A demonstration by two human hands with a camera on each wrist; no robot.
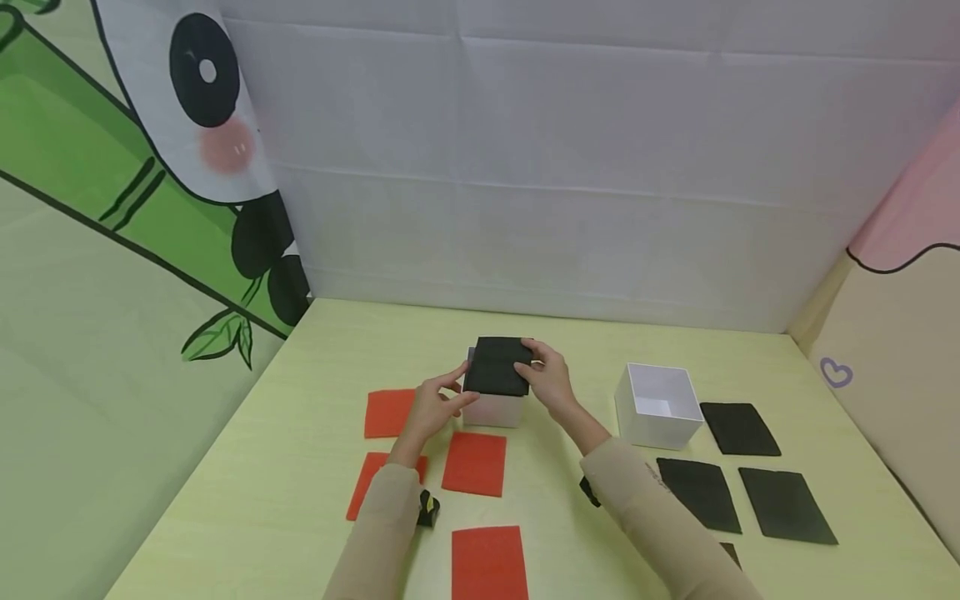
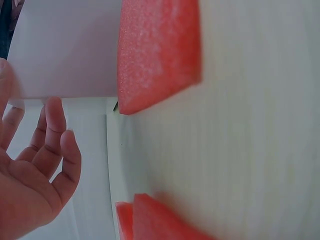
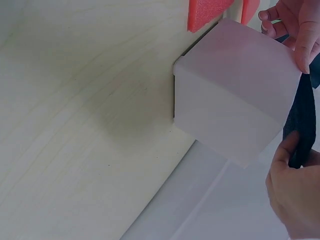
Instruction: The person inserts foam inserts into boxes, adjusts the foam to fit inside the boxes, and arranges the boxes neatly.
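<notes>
A black, foam-like square [image 1: 497, 365] lies tilted over the open top of a white box [image 1: 492, 411]. My right hand [image 1: 551, 380] pinches the square by its right edge between thumb and fingers; the right wrist view shows the dark piece [image 3: 300, 120] bending down at the box rim. At the box's left front corner is my left hand [image 1: 437, 407], its thumb touching the rim and its index finger by the square's left edge. Its other fingers [image 2: 55, 120] are loosely bent beside the box wall. The box's inside is hidden under the square.
Red squares [image 1: 474, 464] lie around my left forearm, one partly covered by it. A second white box [image 1: 660, 406], open at the top, stands to the right. Several black squares [image 1: 740, 429] lie beside and in front of it. A white cloth wall [image 1: 525, 183] rises behind the table.
</notes>
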